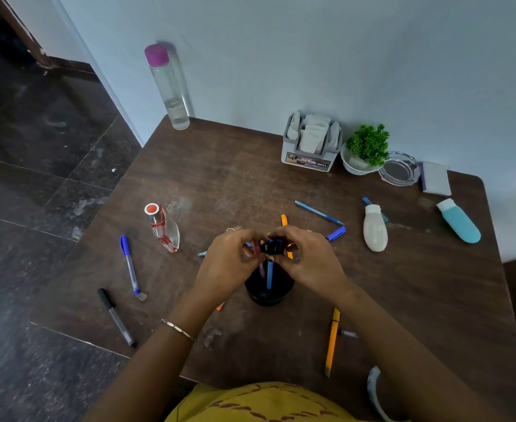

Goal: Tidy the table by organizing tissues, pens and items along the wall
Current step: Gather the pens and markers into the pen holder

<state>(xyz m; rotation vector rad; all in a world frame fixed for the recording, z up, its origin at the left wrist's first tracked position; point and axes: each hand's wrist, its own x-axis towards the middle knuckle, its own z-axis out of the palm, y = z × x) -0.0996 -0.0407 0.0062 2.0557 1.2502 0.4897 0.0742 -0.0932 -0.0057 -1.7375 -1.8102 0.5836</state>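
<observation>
A black pen cup (268, 292) stands in the middle of the brown table (220, 166) with a blue pen and a purple one in it. Directly above it, my left hand (231, 263) and my right hand (307, 260) both pinch a small black object (271, 246), perhaps a pen cap or clip. Loose pens lie around: a blue pen (130, 264) and a black pen (115, 316) at the left, a blue pen (319, 212) and a blue cap (336, 233) behind my hands, a yellow pen (332, 341) at the front right. The tissue holder (311, 143) stands by the wall.
Along the wall stand a tall bottle with a pink cap (168, 86), a small green plant (366, 149), a glass ashtray (399, 169) and a notepad (435, 178). A glass perfume bottle (162, 228), a white tube (374, 228) and a teal tube (459, 221) lie on the table.
</observation>
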